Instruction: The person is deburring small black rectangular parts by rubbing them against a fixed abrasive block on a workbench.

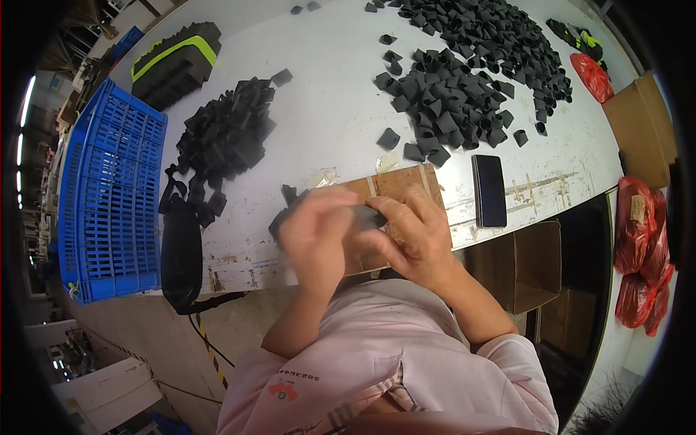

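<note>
Over cardboard sheet: both hands, left hand and right hand, pinched one black piece; folded stack left, larger loose pile unworked.

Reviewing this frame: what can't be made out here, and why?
- Head view: the small black piece between both hands is mostly covered by the left hand and right hand; its shape is unclear.
- Left hand is motion-blurred, so finger positions can't be read.
- Cardboard sheet is partly hidden by the hands.
- Blue crate: contents not visible.
</note>
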A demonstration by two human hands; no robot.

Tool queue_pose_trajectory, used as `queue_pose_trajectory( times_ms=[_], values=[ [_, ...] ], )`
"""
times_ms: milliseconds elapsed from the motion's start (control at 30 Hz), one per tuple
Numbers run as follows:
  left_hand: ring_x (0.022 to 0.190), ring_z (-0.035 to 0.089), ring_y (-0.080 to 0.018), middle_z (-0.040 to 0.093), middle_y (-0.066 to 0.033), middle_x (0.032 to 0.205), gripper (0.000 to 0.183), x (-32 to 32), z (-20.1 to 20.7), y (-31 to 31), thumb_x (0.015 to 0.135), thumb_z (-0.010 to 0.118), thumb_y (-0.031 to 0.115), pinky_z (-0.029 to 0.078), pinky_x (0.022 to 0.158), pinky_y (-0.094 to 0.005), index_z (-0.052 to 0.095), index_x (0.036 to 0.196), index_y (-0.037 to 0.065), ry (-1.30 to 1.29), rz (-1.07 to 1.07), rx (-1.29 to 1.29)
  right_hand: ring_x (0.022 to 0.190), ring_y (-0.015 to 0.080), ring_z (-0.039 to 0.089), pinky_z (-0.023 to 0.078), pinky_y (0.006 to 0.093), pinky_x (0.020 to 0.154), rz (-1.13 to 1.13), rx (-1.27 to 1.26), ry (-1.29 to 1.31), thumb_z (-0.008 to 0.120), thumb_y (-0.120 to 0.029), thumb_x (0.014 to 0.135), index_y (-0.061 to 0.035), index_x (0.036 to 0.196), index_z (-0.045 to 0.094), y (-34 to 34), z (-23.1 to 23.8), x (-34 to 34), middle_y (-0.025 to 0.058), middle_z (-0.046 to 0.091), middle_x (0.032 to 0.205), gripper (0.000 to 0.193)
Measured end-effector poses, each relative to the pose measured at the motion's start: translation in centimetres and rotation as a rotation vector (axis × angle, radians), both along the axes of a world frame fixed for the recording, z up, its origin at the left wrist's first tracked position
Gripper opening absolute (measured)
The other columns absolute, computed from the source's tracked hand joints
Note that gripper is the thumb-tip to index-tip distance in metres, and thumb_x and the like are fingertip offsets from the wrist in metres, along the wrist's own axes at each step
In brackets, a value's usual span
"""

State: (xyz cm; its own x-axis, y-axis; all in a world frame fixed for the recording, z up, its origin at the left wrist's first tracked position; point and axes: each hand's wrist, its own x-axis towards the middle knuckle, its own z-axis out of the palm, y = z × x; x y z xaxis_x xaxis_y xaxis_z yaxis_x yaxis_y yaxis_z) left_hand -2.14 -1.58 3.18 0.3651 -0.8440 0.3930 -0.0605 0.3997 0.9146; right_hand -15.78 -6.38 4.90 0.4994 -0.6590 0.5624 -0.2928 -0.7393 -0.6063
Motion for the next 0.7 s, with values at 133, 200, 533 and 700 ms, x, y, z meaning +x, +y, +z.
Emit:
queue_pose_trajectory(
  times_ms=[133, 200, 533, 700],
  values=[
    [0.084, 0.050, -0.0173, 0.055, -0.0097, 0.088, 0.011, 0.3, 0.3, 0.4, 0.087, 0.049, 0.010, 0.040, 0.081, -0.0310, 0.052, 0.089, 0.000, 0.628, -0.046, 0.082, 0.062, 0.0229, 0.051, 0.043, 0.0313, 0.048, -0.026, -0.180, -0.019, 0.071, -0.012, 0.062, -0.0004, 0.090, 0.057, -0.3, 0.1, 0.5, 0.0093, 0.053, 0.077, 0.033],
    [0.083, 0.049, -0.0165, 0.054, -0.0095, 0.089, 0.011, -0.1, 0.7, 0.6, 0.087, 0.049, 0.010, 0.040, 0.081, -0.0311, 0.052, 0.089, 0.000, 0.605, 0.017, 0.078, 0.061, 0.0228, 0.051, 0.043, 0.0309, 0.048, -0.030, -0.175, -0.025, 0.070, -0.012, 0.063, -0.0002, 0.090, 0.058, -0.4, 0.6, 0.5, 0.0089, 0.053, 0.075, 0.033],
    [0.071, 0.049, -0.0106, 0.057, -0.0084, 0.083, 0.004, -0.5, 1.1, 0.5, 0.079, 0.055, -0.002, 0.039, 0.064, -0.0216, 0.054, 0.082, -0.003, 0.121, 0.129, -0.008, 0.060, 0.0229, 0.053, 0.045, 0.0322, 0.053, 0.165, 0.193, -0.182, 0.066, -0.003, 0.065, 0.0007, 0.098, 0.058, -1.2, -1.3, -0.1, 0.0125, 0.055, 0.077, 0.033],
    [0.071, 0.048, -0.0096, 0.057, -0.0072, 0.081, 0.003, -0.3, 0.6, 0.7, 0.078, 0.057, -0.001, 0.038, 0.063, -0.0213, 0.055, 0.081, -0.002, 0.189, 0.118, 0.043, 0.063, 0.0207, 0.054, 0.045, 0.0288, 0.054, 0.159, 0.289, -0.197, 0.065, -0.001, 0.062, 0.0011, 0.098, 0.058, -0.7, 1.6, 0.0, 0.0126, 0.056, 0.079, 0.037]
  ],
)
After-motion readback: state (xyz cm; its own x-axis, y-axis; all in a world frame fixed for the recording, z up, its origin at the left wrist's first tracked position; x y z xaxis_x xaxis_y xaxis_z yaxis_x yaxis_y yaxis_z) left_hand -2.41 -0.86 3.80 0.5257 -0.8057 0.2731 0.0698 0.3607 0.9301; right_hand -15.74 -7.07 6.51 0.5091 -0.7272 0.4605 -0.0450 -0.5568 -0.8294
